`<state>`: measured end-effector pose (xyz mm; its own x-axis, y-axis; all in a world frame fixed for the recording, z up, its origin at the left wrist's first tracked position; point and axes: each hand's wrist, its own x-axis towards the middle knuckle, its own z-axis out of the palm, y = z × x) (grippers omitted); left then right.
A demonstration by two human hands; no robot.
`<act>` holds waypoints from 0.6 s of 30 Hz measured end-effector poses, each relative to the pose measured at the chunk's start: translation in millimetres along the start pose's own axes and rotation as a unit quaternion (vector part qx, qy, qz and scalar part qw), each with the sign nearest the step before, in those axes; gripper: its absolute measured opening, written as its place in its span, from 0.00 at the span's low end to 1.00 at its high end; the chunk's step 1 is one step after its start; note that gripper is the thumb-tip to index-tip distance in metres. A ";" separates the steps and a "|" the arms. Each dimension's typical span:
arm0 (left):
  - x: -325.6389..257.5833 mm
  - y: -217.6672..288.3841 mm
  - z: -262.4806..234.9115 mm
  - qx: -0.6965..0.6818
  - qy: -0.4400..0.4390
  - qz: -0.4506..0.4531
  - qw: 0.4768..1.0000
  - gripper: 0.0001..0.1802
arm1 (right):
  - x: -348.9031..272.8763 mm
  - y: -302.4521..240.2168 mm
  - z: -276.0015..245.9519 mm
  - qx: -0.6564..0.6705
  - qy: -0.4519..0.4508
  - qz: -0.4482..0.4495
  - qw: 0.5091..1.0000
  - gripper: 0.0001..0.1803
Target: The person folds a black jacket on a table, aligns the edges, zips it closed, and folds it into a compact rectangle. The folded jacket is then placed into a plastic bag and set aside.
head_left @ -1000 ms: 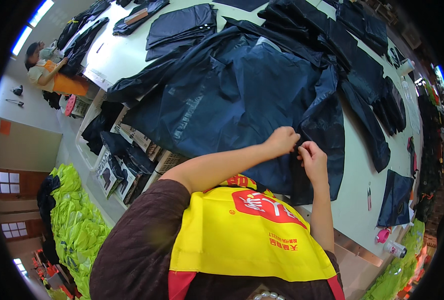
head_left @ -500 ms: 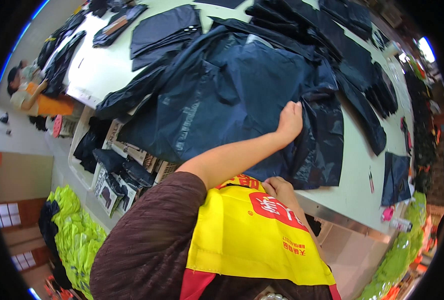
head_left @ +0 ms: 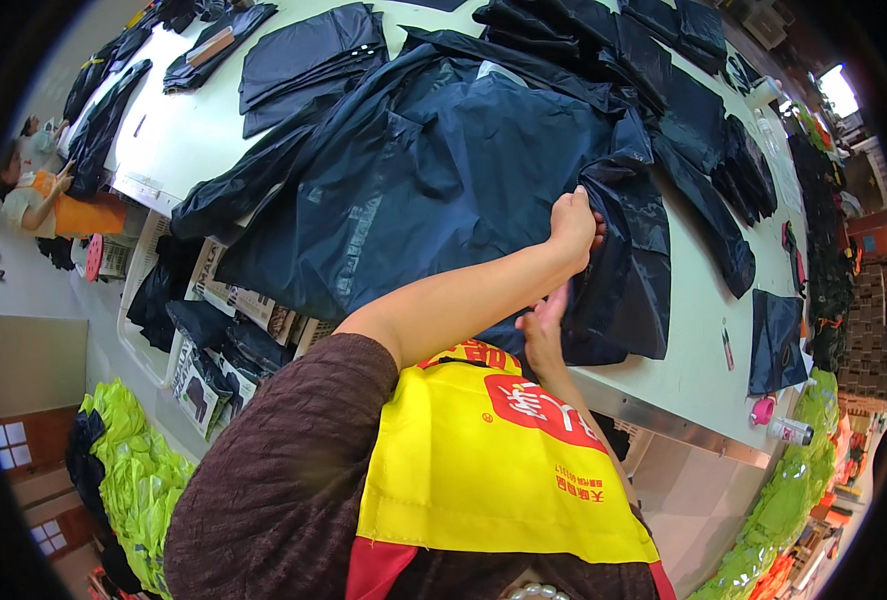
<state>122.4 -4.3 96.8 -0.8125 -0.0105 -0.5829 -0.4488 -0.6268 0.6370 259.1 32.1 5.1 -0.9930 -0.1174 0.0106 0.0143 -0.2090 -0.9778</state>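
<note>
A large navy garment (head_left: 444, 170) of shiny cloth lies spread over the white table (head_left: 179, 130). My left hand (head_left: 574, 225) reaches out across it and is closed on a fold at its right side. My right hand (head_left: 544, 335) sits closer to my body, partly hidden under my left forearm. It pinches the garment's near hem by the table's front edge. I wear a yellow apron (head_left: 494, 460) over a brown sleeve.
Folded dark pieces (head_left: 304, 50) and stacked dark garments (head_left: 704, 150) lie across the far and right side of the table. A pink object (head_left: 764, 410), a bottle (head_left: 794, 432) and a dark panel (head_left: 774, 340) sit near the right front edge. Neon green fabric (head_left: 134, 470) is piled on the floor; a person (head_left: 39, 195) sits far left.
Both hands were together at the garment's edge. My left hand has since reached forward and gripped a fold, while my right hand drew back toward the near hem.
</note>
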 end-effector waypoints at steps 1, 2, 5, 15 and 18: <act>1.5 -1.0 -0.4 0.003 -0.004 -0.001 1.000 0.16 | 1.5 0.0 6.3 -0.004 -0.023 -0.014 1.000 0.62; 3.1 -3.2 -2.0 0.005 -0.008 -0.001 1.000 0.16 | 3.3 10.3 3.6 0.035 -0.011 -0.028 0.999 0.56; 3.0 -3.0 -7.8 -0.022 0.002 -0.021 1.000 0.16 | 23.7 8.8 -14.8 -0.009 0.032 -0.025 0.999 0.59; 15.7 -6.8 -42.8 0.009 -0.092 -0.032 0.995 0.20 | 36.0 -57.2 -47.2 0.298 0.202 0.120 0.925 0.10; 8.6 38.6 -90.2 0.167 -0.195 -0.008 0.967 0.21 | 23.1 -59.2 -53.7 0.230 0.163 0.238 0.929 0.14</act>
<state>131.6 -98.9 70.9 -0.8538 0.3318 -0.4011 -0.5046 -0.3381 0.7944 229.0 93.8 52.0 -0.8429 -0.0174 -0.5378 0.4348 -0.6110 -0.6615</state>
